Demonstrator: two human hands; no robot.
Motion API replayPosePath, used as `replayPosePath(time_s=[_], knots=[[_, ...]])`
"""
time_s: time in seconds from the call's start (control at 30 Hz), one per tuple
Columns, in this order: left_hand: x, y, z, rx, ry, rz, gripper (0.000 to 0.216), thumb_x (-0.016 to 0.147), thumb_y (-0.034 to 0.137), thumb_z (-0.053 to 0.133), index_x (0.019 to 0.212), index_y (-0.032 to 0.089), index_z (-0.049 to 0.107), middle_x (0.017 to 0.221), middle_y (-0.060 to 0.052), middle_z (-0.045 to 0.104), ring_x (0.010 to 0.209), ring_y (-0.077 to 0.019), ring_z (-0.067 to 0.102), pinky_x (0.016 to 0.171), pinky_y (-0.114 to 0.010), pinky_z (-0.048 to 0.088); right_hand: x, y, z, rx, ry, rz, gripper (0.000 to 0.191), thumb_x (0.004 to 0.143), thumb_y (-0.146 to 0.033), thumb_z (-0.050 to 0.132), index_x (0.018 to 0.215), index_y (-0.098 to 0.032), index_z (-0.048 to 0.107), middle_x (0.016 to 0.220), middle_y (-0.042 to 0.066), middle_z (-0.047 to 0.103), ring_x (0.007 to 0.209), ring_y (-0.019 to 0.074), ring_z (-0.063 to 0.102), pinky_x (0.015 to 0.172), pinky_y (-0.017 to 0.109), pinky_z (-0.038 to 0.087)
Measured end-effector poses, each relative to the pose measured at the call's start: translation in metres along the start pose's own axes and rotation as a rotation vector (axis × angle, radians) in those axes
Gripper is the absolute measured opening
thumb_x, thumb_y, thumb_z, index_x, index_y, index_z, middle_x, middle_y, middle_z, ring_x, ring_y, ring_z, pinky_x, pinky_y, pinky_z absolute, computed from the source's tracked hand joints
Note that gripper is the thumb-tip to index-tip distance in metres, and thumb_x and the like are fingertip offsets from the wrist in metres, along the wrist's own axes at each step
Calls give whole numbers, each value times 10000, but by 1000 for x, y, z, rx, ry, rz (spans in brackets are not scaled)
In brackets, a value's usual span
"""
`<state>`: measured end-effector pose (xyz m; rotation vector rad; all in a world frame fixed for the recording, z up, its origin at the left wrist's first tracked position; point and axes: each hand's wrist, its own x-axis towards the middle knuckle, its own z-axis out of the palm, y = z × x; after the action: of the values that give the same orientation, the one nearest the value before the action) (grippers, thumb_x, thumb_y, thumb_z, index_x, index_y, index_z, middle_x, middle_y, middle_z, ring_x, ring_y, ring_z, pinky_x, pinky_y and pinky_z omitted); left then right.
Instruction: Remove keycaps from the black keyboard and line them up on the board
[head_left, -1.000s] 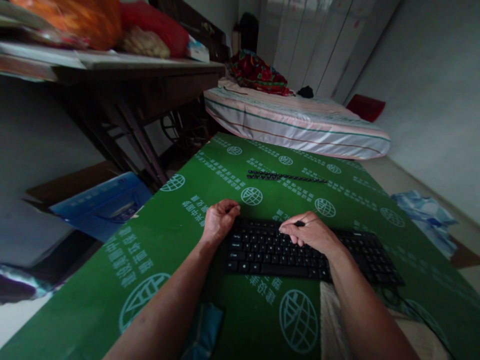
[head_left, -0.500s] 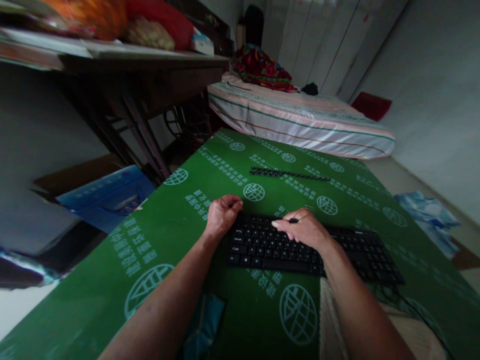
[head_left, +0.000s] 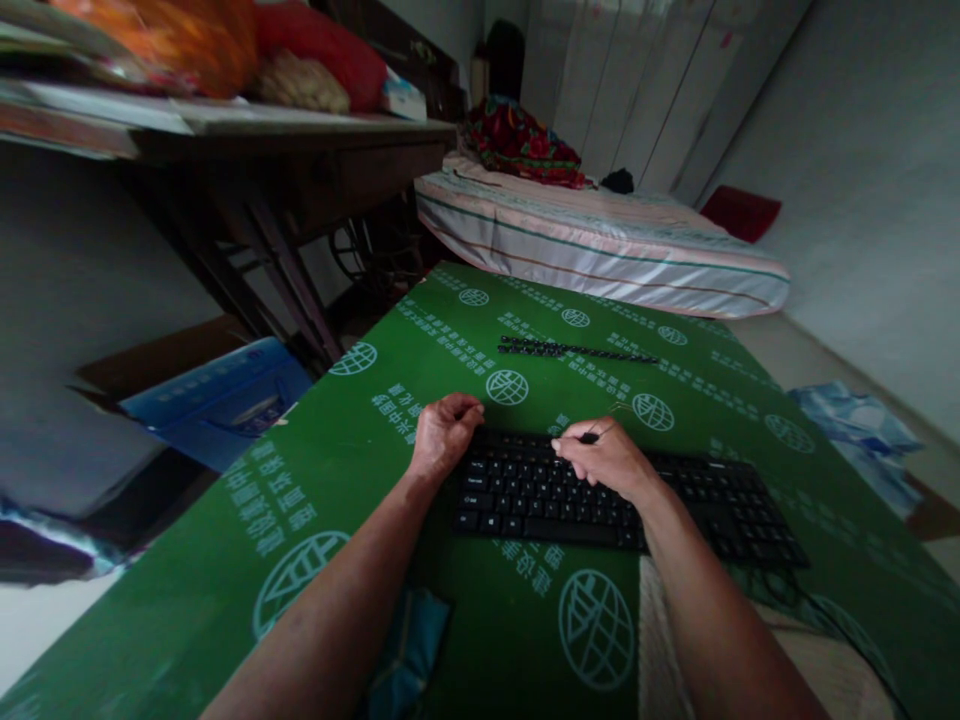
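A black keyboard lies on the green table, its lower left keys showing between my arms. My left hand rests at the keyboard's upper left corner with its fingers curled in; whatever they hold, if anything, is hidden. Above the upper middle keys, my right hand is closed in a pinch on a small dark object. Thin wire-like strands show just beyond these fingers; I cannot tell whether they belong to it. My right hand and forearm cover part of the keys.
Narrow dark speckled strips lie farther back on the green table. A teal cloth is near the front edge, and a cable runs off right. A bed stands beyond; a loaded desk is at left.
My right hand has shifted very slightly to the right, and the thin strands beyond it show a little higher. My left hand stays almost still.
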<state>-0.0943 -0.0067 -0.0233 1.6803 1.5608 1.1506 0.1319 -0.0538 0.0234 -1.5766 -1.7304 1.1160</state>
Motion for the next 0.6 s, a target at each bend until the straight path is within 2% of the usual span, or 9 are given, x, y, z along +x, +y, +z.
replayPosePath(time_s=[0.1, 0.2, 0.4, 0.5, 0.6], knots=[[-5, 11, -2, 79, 6, 62, 236, 755, 342, 522, 799, 162, 668, 721, -34, 684, 682, -182, 619, 640, -274, 475, 1, 2, 0, 36, 20, -10, 281, 726, -372, 565, 539, -162, 551, 369, -38, 485, 293, 51, 374, 331, 167, 293], [-15, 31, 2, 160, -15, 217, 211, 773, 302, 528, 842, 167, 675, 839, -64, 687, 798, -205, 624, 758, -319, 482, 2, 2, 1, 50, 11, -11, 274, 705, -383, 589, 548, -163, 551, 377, -40, 486, 297, 52, 382, 332, 168, 286], [-32, 64, 22, 149, -260, 525, 193, 776, 145, 506, 884, 160, 665, 913, -82, 673, 968, -208, 583, 888, -335, 465, 3, -1, 5, 76, 72, 16, 173, 628, -312, 625, 559, -161, 575, 355, -64, 429, 308, 56, 347, 335, 184, 248], [-36, 68, 29, 166, -330, 552, 256, 744, 91, 507, 937, 175, 653, 956, -75, 669, 1013, -210, 566, 925, -345, 449, 5, -1, 8, 85, 117, -1, 136, 624, -253, 575, 524, -165, 548, 363, -67, 422, 340, 57, 352, 368, 189, 264], [-36, 68, 31, 199, -365, 492, 336, 700, 94, 558, 1013, 194, 627, 1035, -73, 651, 1031, -229, 558, 920, -365, 453, 8, 3, 9, 91, 136, -32, 107, 622, -232, 535, 534, -172, 531, 386, -70, 416, 386, 65, 363, 400, 189, 278]])
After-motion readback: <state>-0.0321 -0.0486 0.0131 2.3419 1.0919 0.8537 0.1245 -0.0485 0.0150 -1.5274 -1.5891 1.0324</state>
